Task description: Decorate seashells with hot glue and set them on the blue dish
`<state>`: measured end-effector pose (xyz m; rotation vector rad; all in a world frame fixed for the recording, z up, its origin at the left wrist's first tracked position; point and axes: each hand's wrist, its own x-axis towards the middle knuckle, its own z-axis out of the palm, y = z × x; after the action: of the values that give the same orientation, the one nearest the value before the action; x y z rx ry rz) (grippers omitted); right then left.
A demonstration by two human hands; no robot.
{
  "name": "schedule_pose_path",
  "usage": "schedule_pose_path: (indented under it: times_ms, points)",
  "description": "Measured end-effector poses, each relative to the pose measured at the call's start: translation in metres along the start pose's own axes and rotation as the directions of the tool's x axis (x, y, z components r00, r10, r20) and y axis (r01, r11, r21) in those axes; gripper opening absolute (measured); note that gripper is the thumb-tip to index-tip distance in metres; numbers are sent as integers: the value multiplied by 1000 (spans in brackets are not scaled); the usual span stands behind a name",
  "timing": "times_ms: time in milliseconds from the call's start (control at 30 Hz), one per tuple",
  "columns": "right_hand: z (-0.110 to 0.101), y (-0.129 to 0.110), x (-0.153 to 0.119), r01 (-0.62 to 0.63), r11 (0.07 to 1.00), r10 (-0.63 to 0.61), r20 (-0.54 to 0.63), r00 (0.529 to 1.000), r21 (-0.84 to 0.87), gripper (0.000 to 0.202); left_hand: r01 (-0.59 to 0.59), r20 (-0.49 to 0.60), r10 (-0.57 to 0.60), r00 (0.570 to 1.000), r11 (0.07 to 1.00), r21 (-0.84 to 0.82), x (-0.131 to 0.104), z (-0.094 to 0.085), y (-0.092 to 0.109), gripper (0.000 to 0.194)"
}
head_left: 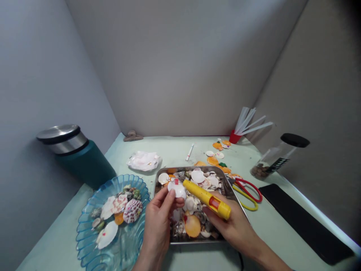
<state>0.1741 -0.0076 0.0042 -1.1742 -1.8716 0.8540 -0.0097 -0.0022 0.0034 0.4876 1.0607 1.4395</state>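
Pale-green tabletop; above metal tray: white shell, pinched between left hand fingers; yellow tool, right hand wrapped round, long axis slanting leftward to shell.

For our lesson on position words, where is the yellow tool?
Head view, right of centre: the yellow tool is in the right hand, over the metal tray.

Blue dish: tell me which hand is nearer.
Left. The left hand is just right of the blue dish; the right hand is farther right, partly over the metal tray.
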Motion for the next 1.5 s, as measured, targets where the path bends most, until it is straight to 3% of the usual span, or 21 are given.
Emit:
schedule_pose_path:
  times_ms: [333,733,1067,1500]
  points:
    - [0,-3,0,-20,1000,20,18,1000,-3,8,32,38,-34,999,999,30,-2,2,2,42]
    - [2,2,-2,39,999,-40,36,999,21,13,32,93,-38,995,998,61,-1,1,-1,39]
    - [3,5,-2,21,1000,-20,-41,999,17,14,-3,-6,4,1000,998,69,0,-1,-2,49]
    - [2,4,-1,42,999,-42,-28,999,-1,16,-25,6,25,1000,995,101,1,0,-2,49]
